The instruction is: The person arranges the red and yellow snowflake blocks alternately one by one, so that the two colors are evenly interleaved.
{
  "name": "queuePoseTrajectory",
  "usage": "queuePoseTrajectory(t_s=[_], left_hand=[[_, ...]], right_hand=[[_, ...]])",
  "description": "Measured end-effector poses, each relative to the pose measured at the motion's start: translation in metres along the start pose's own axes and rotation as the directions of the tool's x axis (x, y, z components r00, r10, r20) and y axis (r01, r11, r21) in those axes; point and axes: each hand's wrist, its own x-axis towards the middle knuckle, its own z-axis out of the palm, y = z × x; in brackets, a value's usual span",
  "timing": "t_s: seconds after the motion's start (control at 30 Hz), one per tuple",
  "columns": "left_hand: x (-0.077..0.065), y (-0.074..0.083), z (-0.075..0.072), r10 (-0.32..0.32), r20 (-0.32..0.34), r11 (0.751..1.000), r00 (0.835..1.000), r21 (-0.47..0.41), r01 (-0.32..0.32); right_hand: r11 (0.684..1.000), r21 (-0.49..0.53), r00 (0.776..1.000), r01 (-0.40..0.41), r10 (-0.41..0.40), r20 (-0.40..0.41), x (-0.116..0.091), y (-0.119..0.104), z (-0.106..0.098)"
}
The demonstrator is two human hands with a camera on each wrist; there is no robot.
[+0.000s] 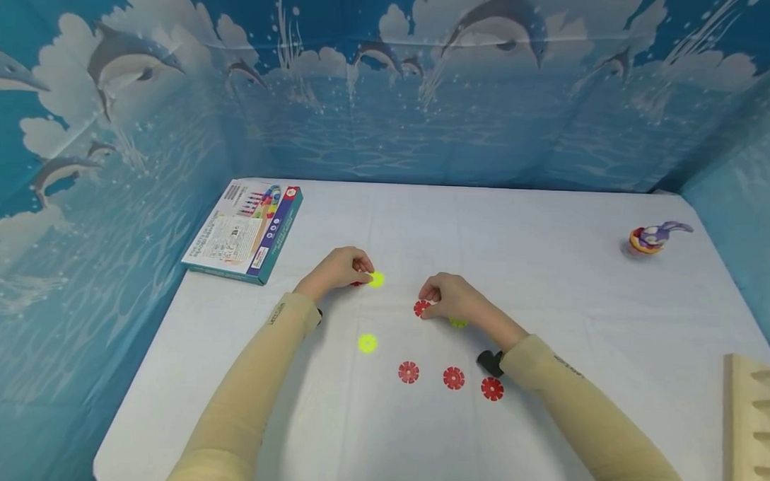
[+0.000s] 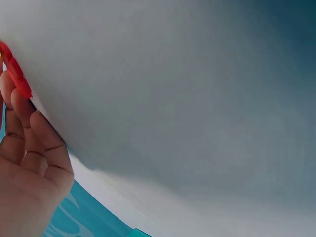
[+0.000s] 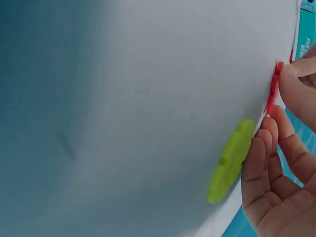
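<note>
My left hand point(image 1: 338, 270) curls over the table at centre-left. Its thumb and fingertips pinch a yellow notched plastic disc point(image 1: 376, 279). A red notched disc point(image 2: 17, 74) lies against those fingers, mostly hidden under the hand in the head view. To the right, my right hand point(image 1: 457, 300) has another red notched disc point(image 1: 422, 308) between thumb and index finger, close to the tabletop. Below that palm a yellow-green disc point(image 3: 231, 162) lies on the cloth, beside the other fingers. Nearer to me are a yellow disc point(image 1: 368, 343) and three red ones, including the middle red disc point(image 1: 454, 378).
A flat printed box point(image 1: 242, 230) lies at the table's back left. At the far right stands a purple rabbit-like toy point(image 1: 652, 238) in a small cup. A wooden rack point(image 1: 744, 430) with pegs is at the right front. White cloth covers the table point(image 1: 550, 260).
</note>
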Motion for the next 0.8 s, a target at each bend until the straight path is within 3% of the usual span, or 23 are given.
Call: queuePoseTrajectory(t_s=[0.3,0.53,0.8], left_hand=[[0.001,-0.001,0.000,-0.021,0.012,1.000,1.000,-0.014,0.021],[0.002,-0.002,0.001,-0.022,0.010,1.000,1.000,-0.004,0.022],[0.001,-0.001,0.001,-0.009,0.002,1.000,1.000,0.015,0.009]], right_hand=[[0.999,-0.048,1.000,-0.021,0.022,0.020,0.002,-0.005,0.002],[0.999,0.000,0.997,-0.039,0.039,0.067,0.011,-0.008,-0.004],[0.996,0.076,0.999,-0.045,0.045,0.008,0.037,-0.017,-0.009]])
